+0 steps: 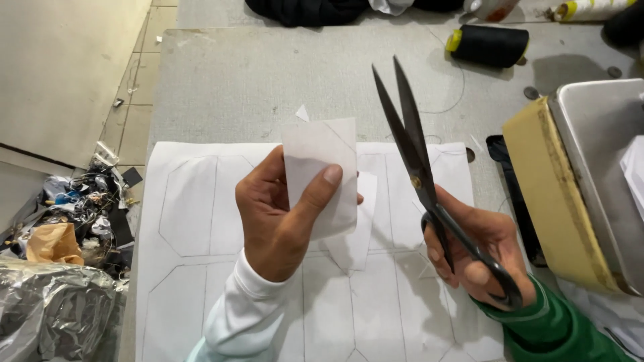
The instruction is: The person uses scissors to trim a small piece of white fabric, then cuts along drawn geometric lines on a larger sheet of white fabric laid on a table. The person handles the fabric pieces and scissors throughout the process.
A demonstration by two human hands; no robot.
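Between thumb and fingers, my left hand [278,224] pinches a small white cut piece [322,175], held up above the table. At three o'clock from it my right hand [479,248] grips black scissors [429,188], fingers through the loops, blades slightly apart and pointing to twelve. Beneath both lies a white sheet [194,221] pencilled with outlines. A black thread spool [488,45] lies at one o'clock.

White paper piece [320,175]; black scissors [429,194]; white pencil-lined sheet [201,221]; black thread spool [488,45], yellow end; grey table [255,80].
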